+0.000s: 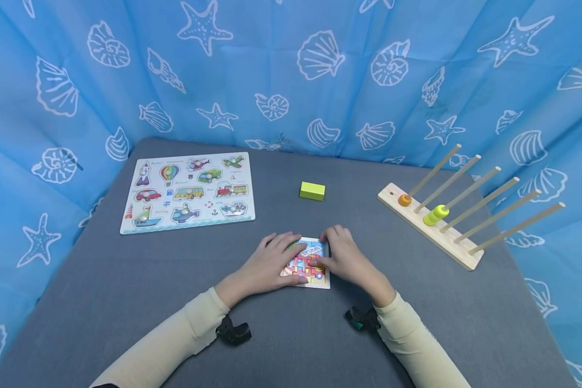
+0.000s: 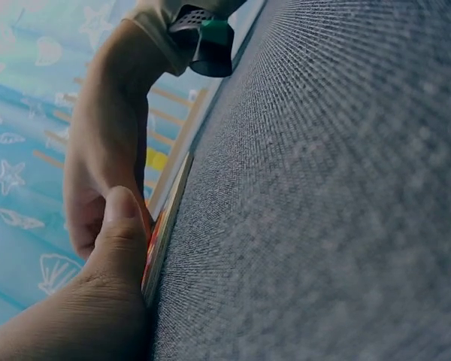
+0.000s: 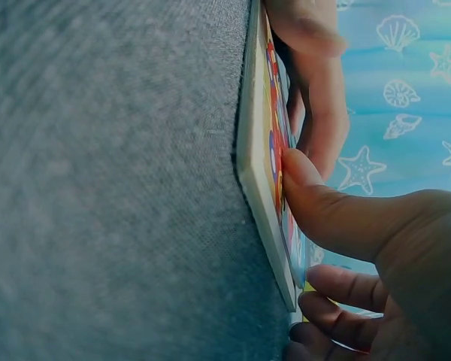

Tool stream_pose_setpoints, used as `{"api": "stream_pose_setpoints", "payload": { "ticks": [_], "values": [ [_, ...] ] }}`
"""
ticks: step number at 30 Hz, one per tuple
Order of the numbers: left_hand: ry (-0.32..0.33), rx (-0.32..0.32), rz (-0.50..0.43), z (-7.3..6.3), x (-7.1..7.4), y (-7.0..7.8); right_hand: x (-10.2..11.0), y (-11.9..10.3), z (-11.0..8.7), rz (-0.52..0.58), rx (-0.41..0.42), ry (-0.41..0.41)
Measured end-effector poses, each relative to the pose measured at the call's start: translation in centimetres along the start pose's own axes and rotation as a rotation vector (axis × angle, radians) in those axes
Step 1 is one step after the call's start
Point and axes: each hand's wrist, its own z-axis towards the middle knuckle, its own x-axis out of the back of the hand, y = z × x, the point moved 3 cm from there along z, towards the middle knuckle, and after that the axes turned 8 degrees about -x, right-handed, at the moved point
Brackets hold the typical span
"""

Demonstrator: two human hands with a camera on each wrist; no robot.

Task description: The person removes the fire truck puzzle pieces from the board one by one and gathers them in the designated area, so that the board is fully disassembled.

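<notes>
A small square jigsaw puzzle (image 1: 314,249) with a colourful printed picture and a pale border lies flat on the grey table. My left hand (image 1: 268,266) rests over its left side, fingers extended across the picture and thumb along the near edge. From the right, my right hand (image 1: 347,260) holds the puzzle by its far right corner. In the right wrist view, the right thumb (image 3: 308,184) presses on the printed face while the other fingers curl at the edge of the board. Part of the picture is hidden under both hands.
Behind the puzzle lies a yellow-green block (image 1: 312,191). A vehicle peg puzzle board (image 1: 189,213) is at the back left. To the right stands a wooden rack (image 1: 453,250) with several slanting rods, an orange bead (image 1: 404,200) and yellow-green beads (image 1: 436,215). A blue curtain (image 1: 281,70) hangs behind.
</notes>
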Motion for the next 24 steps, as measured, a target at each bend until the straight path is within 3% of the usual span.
{"api": "stream_pose_setpoints", "payload": {
  "ticks": [9,17,24],
  "values": [
    [0.003,0.009,0.031,0.14,-0.09,0.07,-0.05,-0.08,0.12,0.030,0.024,0.008],
    [0.053,-0.131,0.041,0.16,0.42,0.89,0.10,-0.02,0.20,0.056,0.011,-0.070],
    [0.044,-0.142,0.059,0.08,0.31,0.94,0.26,0.30,0.41,0.101,0.029,-0.048]
  ]
}}
